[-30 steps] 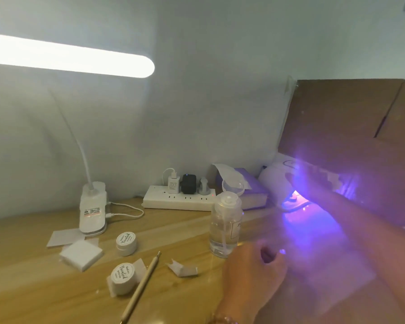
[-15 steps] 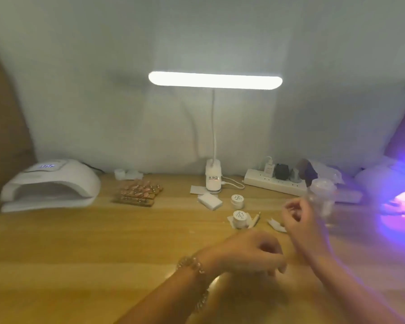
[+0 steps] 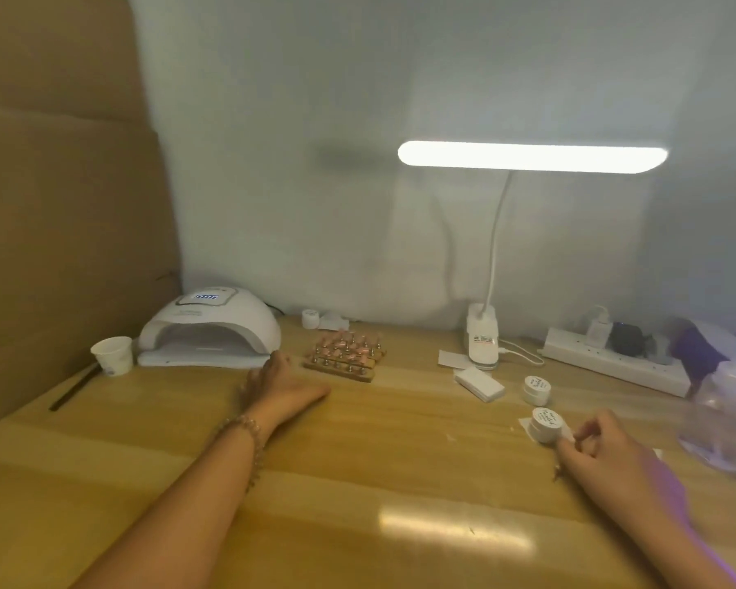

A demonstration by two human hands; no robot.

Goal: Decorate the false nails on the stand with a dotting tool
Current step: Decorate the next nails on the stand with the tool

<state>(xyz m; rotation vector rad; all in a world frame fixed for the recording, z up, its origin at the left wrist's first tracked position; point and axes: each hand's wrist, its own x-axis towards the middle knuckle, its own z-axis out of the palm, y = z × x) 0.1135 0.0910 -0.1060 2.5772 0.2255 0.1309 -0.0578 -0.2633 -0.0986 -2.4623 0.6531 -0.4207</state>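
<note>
Probably light and tippy, the nail stand [image 3: 344, 362] sits mid-frame beside my spread left hand [image 3: 279, 386]; I'd grip its wooden base, not the fragile nails [image 3: 346, 344]. Lower right, my right hand [image 3: 604, 454] curls; contents unclear.

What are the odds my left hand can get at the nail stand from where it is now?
Likely yes. The left hand is stretched out open just left of the nail stand, with only bare tabletop between them; nothing stands in the way.
</note>
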